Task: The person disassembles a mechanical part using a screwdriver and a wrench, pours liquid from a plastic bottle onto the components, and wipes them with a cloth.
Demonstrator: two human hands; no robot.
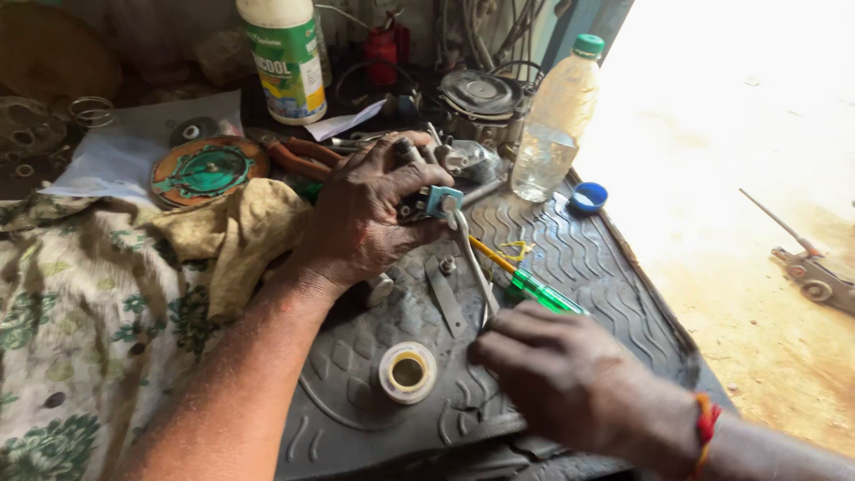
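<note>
Cluttered and grimy, the workbench is covered by a dark ribbed rubber mat (588, 267) that keeps small parts from rolling off, with bright daylight falling on the dusty floor to the right.

At the middle, the left hand (361, 218) is clenched around a small metal part with a blue piece (441, 200), pinning it against the mat so it cannot turn. From that part a slim metal tool (472, 263) runs down toward the right hand (557, 379), whose fingers close on its lower end, apparently working it like a lever or wrench while the other hand braces.

Just beside the tool lies a green-handled screwdriver (543, 294), within easy reach, and a flat metal strip (445, 298) rests on the mat below the left hand. Nearer the edge sits a roll of tape (408, 372).

Farther out, a clear plastic bottle (554, 125) with a green cap stands upright, its loose blue cap (589, 197) next to it. Orange-handled pliers (298, 158) lie behind the left hand, near a round green-and-rust disc (207, 171) and a white-and-green bottle (285, 58). A yellowish rag (236, 236) and a floral cloth (80, 321) cover the bench's left side.
</note>
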